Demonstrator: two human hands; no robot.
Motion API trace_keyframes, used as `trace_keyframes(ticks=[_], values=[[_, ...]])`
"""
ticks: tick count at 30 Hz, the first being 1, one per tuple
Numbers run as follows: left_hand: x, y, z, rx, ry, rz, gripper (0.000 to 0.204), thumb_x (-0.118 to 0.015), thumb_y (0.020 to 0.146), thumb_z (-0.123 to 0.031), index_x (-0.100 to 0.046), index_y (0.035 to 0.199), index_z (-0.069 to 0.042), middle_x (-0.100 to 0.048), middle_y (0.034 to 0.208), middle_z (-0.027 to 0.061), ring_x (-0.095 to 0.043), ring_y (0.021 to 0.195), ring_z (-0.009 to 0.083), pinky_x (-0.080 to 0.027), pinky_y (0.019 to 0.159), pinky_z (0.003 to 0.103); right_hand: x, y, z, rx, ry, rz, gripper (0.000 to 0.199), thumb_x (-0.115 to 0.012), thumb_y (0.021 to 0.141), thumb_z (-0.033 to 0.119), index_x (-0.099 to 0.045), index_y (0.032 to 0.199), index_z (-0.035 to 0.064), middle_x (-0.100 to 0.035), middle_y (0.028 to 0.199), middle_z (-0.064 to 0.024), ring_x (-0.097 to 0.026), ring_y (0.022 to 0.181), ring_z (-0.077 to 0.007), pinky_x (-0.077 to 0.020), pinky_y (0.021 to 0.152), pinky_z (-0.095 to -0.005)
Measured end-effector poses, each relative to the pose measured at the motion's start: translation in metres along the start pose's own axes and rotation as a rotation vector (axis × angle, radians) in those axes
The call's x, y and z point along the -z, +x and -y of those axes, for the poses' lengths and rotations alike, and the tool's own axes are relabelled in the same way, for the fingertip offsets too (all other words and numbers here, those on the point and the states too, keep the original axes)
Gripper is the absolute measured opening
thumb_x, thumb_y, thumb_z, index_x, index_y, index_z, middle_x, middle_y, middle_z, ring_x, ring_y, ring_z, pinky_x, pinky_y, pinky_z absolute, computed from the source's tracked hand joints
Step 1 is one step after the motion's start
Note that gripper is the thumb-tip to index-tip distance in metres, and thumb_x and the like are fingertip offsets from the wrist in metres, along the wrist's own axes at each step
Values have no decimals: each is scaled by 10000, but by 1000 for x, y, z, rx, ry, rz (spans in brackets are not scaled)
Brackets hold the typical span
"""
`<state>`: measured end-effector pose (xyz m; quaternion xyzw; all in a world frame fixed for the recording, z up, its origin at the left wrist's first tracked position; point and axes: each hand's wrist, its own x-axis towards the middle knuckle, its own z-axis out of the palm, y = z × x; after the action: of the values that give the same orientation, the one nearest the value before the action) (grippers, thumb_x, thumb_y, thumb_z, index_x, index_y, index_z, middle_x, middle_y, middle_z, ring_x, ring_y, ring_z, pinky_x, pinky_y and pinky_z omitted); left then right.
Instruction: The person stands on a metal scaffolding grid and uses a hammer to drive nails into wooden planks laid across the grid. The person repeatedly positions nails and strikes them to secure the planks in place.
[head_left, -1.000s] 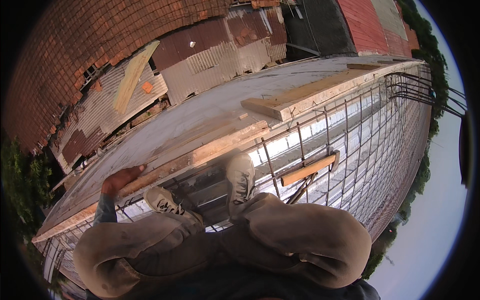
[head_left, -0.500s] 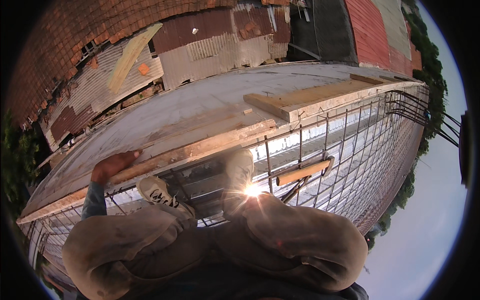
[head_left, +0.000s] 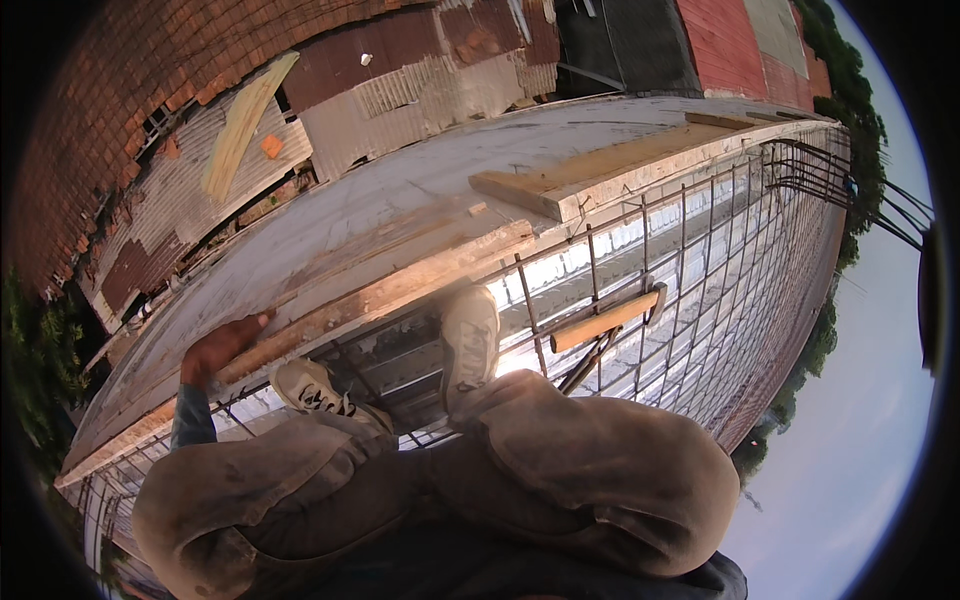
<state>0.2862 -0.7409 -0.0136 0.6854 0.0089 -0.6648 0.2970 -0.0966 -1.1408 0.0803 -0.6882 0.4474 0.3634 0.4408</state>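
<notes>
My left hand (head_left: 220, 352) rests over the long wooden plank (head_left: 400, 278) along the slab's edge. Its visible fingers are stretched out and lie on the board, pointing right; the other fingers are hard to make out. My right hand is not in view. To the right of my knees, a hammer (head_left: 598, 323) with a pale wooden handle lies on the rebar grid (head_left: 690, 270), its head at the right end. My shoes (head_left: 470, 340) stand between the plank and my bent knees, among the bars.
Beyond the plank lies a grey slab surface (head_left: 350, 210), with a timber board frame (head_left: 570, 190) farther right. Shiny corrugated sheeting (head_left: 660, 350) shows beneath the bars. Long bar ends (head_left: 895, 215) stick out at the far right. Below are tiled and rusty metal roofs (head_left: 400, 50).
The view has shifted slightly, so the slab and roofs sit higher. My left hand stays on the plank. The bright glare by my right shoe has faded, and the hammer lies as before.
</notes>
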Motion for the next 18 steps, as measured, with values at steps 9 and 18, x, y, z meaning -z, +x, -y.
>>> trace_keyframes(ticks=[9, 18], values=[[2, 2, -7, -28, -5, 13, 723, -412, 1098, -641, -543, 1570, -109, -520, 1606, 197, -488, 1474, 323, -312, 1247, 372, 37, 12, 4, 3, 12, -98, 473, -746, 930, 370, -672, 1139, -49, -736, 1054, -244, -704, 988, -363, -563, 866, -442], [-3, -5, -4, 13, -15, 5, 731, -399, 1098, -652, -541, 1573, -114, -514, 1610, 198, -480, 1479, 334, -299, 1255, 377, 49, 21, -3, -17, 1, -122, 504, -770, 902, 380, -666, 1142, -50, -736, 1073, -261, -706, 1025, -392, -564, 890, -459]])
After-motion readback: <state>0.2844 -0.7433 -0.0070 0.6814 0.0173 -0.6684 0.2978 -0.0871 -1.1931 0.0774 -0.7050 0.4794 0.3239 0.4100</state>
